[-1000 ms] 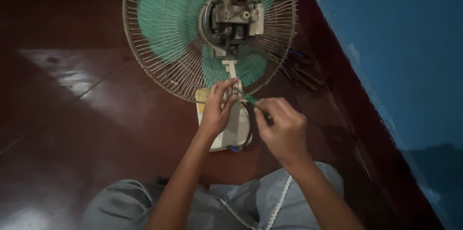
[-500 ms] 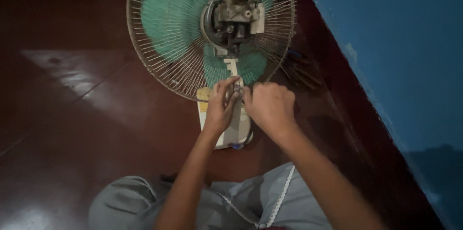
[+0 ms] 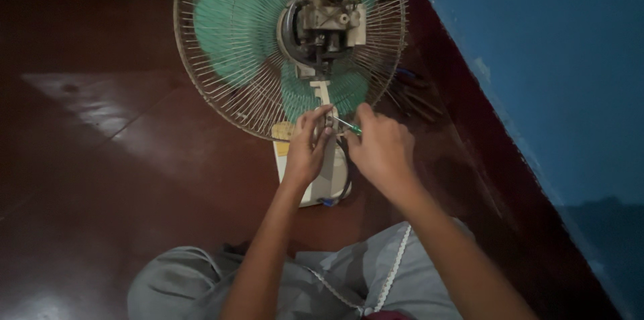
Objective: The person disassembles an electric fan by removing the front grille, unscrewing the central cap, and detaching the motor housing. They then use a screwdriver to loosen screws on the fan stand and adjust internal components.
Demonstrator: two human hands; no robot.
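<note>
Green-bladed fan, motor bared; both hands' fingers pinched at its neck, right seemingly gripping a screwdriver.

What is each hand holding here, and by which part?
The right hand grips a green-handled screwdriver by its handle, tip towards the fan's neck. The left hand pinches that neck at the same spot with its fingertips.
</note>
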